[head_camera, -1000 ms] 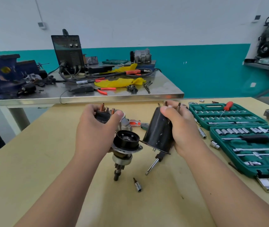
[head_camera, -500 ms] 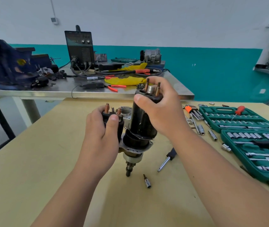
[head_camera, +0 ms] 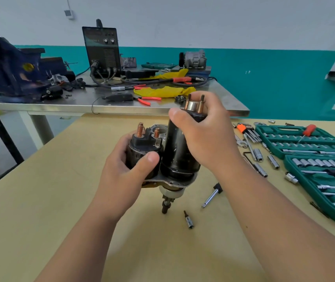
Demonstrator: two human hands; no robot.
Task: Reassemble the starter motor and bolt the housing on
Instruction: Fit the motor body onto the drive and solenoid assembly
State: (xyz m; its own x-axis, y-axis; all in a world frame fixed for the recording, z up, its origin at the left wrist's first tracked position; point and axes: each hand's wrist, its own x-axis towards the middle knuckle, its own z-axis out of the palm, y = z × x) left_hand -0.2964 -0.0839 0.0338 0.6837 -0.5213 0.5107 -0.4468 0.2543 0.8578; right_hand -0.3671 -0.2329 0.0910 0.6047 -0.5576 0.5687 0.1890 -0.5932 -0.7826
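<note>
I hold the starter motor upright above the yellow table (head_camera: 40, 200). My left hand (head_camera: 125, 174) grips the black solenoid (head_camera: 142, 145), whose two copper studs point up. My right hand (head_camera: 205, 135) grips the top of the black cylindrical housing (head_camera: 176, 153), which sits down on the motor's metal flange (head_camera: 174, 182) beside the solenoid. Copper posts and a shaft end stick out of the housing's top between my fingers. The pinion shaft (head_camera: 166, 204) hangs below the flange, close above the table.
A bit socket (head_camera: 189, 220) and a small driver (head_camera: 211, 195) lie on the table under the motor. Loose sockets and hex keys (head_camera: 248, 133) lie to the right, beside two open green socket cases (head_camera: 305, 143). A steel bench (head_camera: 121, 104) with a welder stands behind.
My right hand brought the black housing over from the right, turned it upright and lowered it onto the motor body. My left hand kept its hold on the solenoid.
</note>
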